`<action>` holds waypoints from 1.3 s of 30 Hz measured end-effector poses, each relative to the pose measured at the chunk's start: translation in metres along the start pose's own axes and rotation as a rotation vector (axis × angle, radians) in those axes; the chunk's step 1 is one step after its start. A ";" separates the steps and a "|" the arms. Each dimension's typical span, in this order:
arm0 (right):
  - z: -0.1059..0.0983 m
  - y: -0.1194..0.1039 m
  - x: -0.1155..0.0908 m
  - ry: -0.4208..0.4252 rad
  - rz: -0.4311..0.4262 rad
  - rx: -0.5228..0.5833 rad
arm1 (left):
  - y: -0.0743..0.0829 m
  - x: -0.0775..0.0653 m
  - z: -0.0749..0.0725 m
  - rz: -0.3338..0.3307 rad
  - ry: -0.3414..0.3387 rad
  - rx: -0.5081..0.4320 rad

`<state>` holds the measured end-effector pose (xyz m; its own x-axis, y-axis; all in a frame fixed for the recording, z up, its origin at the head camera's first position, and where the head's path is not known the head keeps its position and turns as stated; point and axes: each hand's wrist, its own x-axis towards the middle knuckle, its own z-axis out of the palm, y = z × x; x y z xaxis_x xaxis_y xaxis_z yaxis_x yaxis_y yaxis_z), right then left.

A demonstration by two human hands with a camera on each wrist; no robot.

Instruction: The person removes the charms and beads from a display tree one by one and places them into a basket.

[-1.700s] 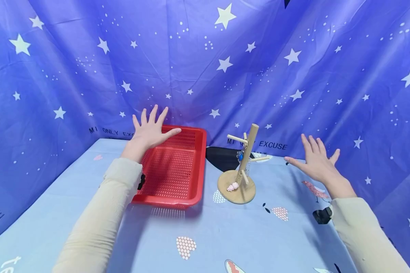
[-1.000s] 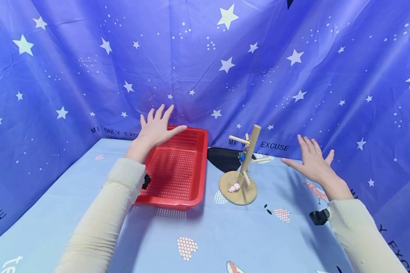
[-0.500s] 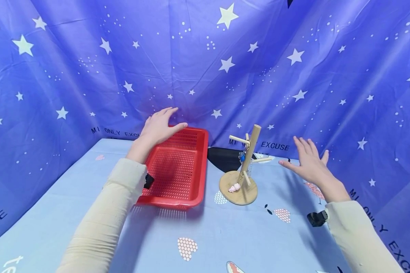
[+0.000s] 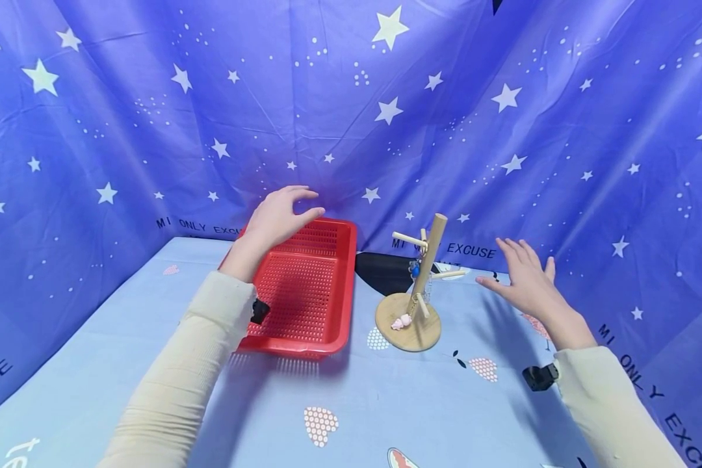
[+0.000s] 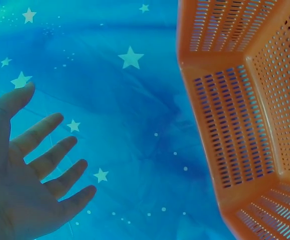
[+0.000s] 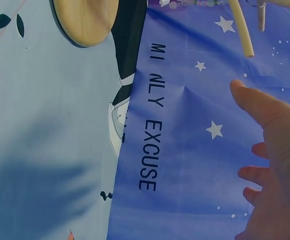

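My left hand (image 4: 277, 218) hovers over the far left part of a red plastic basket (image 4: 351, 286), its fingers loosely bent around nothing. In the left wrist view the same hand (image 5: 39, 170) has its fingers spread apart, with the perforated basket wall (image 5: 235, 130) to the right of it. To the right of a wooden peg stand (image 4: 437, 227), my right hand (image 4: 529, 289) is held in the air, fingers extended and holding nothing. A blue beaded piece (image 4: 415, 268) hangs from the stand's pegs, and a small pink charm (image 4: 400, 322) lies on its round base (image 4: 415, 341).
Light blue printed cloth (image 4: 339, 396) covers the table. Behind it rises a purple star-patterned curtain (image 4: 339, 104). The basket stands left of the peg stand, a short gap between them. A black camera (image 4: 540, 377) sits at the right wrist.
My left hand has shifted slightly right and its fingers have gone from spread to loosely bent. My right hand has drifted a little to the left. Basket and stand keep their places.
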<state>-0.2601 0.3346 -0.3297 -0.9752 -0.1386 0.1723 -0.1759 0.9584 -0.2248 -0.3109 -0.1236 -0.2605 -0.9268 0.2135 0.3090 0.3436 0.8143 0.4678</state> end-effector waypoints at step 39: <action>0.014 -0.030 -0.001 0.115 -0.186 0.114 | 0.028 -0.010 0.013 0.056 0.044 -0.181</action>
<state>-0.2556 0.3024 -0.3366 -0.9043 -0.2743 0.3271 -0.3711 0.8839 -0.2847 -0.2937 -0.0964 -0.2612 -0.8993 0.2288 0.3726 0.4197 0.6907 0.5889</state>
